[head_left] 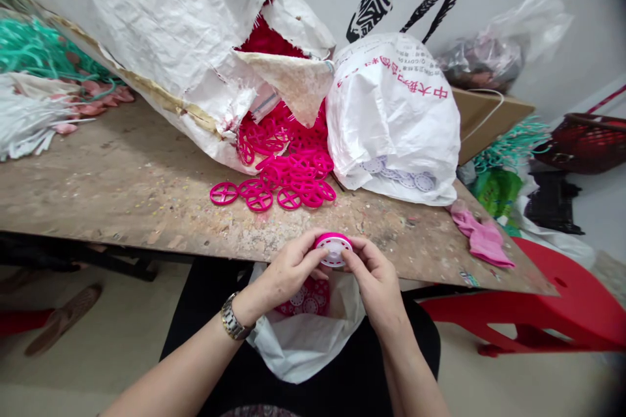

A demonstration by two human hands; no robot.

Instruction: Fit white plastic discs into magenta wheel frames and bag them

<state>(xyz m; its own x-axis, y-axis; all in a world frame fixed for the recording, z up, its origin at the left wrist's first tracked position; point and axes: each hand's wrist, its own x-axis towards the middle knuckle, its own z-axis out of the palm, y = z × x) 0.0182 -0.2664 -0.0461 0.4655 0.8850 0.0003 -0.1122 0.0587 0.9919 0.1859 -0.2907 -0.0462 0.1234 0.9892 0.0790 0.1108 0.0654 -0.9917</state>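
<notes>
Both hands meet at the table's front edge around one small round wheel, pink at the rim with a white disc on its face. My left hand, with a watch on its wrist, pinches the wheel's left side. My right hand grips its right side with curled fingers. Under the hands, on my lap, an open white bag holds several finished pink-and-white wheels. A pile of loose pink spoked wheels spills from a torn white sack farther back on the table.
A white plastic bag with red print holds white discs to the right of the pile. A pink cloth lies on the worn wooden table. Green strands lie at far left. A red stool stands at right.
</notes>
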